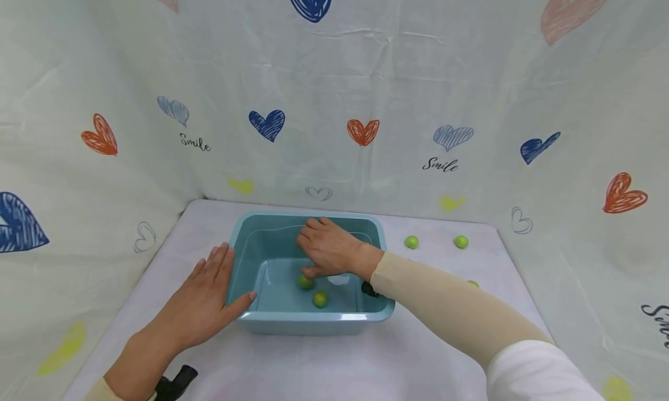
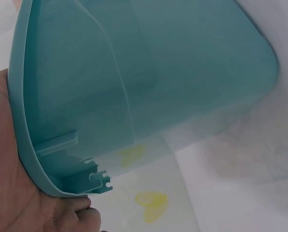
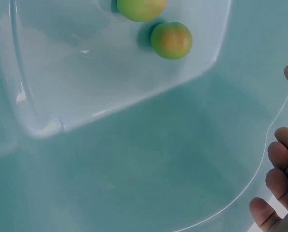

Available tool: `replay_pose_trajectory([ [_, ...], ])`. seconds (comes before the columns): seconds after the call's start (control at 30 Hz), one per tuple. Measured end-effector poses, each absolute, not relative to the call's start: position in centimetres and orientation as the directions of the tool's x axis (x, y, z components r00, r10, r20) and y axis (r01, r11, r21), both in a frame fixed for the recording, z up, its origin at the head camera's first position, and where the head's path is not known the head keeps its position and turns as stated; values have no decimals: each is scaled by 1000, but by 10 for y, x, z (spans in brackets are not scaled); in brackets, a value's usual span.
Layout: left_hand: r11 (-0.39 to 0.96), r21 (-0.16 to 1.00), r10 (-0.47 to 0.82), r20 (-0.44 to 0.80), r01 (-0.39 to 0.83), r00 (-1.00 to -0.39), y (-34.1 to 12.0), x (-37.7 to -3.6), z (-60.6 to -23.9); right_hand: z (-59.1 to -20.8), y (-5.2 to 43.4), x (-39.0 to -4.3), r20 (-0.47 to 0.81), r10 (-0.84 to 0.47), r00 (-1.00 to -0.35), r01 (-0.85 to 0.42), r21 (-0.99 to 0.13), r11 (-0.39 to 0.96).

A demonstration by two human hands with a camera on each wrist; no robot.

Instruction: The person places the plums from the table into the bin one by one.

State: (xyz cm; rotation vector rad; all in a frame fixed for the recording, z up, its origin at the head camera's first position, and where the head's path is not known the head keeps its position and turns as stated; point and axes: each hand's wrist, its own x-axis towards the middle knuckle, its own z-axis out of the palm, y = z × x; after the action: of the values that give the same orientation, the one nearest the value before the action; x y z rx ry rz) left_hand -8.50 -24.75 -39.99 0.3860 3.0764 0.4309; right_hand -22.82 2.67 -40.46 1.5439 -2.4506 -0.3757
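Basin rim — left hand flat (right hand inside).

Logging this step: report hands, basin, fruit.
Left hand open, pressed on basin wall. Right hand open over the water, holding nothing. Two fruits in basin, three on table. Nothing blocking.

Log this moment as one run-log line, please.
left hand: rests on teal plastic basin wall | right hand: inside basin, open | two small green fruits: in basin
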Motion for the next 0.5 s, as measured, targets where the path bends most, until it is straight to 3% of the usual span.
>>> replay_pose_trajectory([
  [0.5,937,246,251,23,249,-968,-247,-86,-400,-372,39,-215,269,-884,-381,-808,368,461],
])
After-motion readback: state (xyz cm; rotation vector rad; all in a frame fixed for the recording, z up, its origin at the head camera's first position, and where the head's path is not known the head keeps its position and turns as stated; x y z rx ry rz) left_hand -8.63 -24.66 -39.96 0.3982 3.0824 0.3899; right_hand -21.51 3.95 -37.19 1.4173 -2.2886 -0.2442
